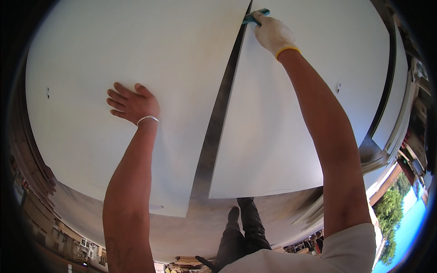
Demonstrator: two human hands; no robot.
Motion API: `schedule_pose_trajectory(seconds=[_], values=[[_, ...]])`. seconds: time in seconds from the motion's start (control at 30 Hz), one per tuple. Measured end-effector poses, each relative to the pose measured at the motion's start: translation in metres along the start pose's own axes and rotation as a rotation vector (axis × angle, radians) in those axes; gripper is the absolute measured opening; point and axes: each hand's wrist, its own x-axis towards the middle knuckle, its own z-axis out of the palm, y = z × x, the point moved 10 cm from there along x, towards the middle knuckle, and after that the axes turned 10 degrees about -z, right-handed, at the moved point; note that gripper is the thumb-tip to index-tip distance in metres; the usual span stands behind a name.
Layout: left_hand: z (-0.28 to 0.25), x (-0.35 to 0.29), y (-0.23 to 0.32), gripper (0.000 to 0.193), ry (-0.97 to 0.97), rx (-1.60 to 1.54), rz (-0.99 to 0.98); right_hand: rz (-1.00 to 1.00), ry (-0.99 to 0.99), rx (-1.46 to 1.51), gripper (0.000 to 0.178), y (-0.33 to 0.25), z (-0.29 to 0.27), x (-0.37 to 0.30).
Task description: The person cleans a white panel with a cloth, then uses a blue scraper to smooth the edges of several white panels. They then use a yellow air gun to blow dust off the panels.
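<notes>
Two large white panels lie side by side with a narrow dark gap between them. On the left panel (91, 150) my bare left hand (134, 103) rests palm down, fingers spread, a silver bangle at its wrist. My right hand (274, 35), in a white knitted glove with a yellow cuff, reaches to the far end of the gap. Its fingers are closed round a teal hand tool (262, 12). The tool lies across the left edge of the right panel (259, 141); its exact kind cannot be made out.
Bare floor (218, 214) shows in the gap and below the panels, near my legs (246, 227). More white panels (395, 95) stand at the right edge. Stacked boards (27, 150) line the left side. A small dark-and-white mark (338, 87) sits on the right panel.
</notes>
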Motion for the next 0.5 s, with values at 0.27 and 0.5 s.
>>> schedule_pose_trajectory(seconds=[0.27,0.5], values=[[-0.001,0.002,0.002,0.069,-0.064,-0.052,-0.004,-0.197,-0.068,-0.051,0.048,-0.023,0.069,-0.091],[0.001,0.004,0.002,0.068,-0.049,-0.045,-0.009,-0.374,-0.603,0.269,0.056,-0.123,0.199,-0.340]])
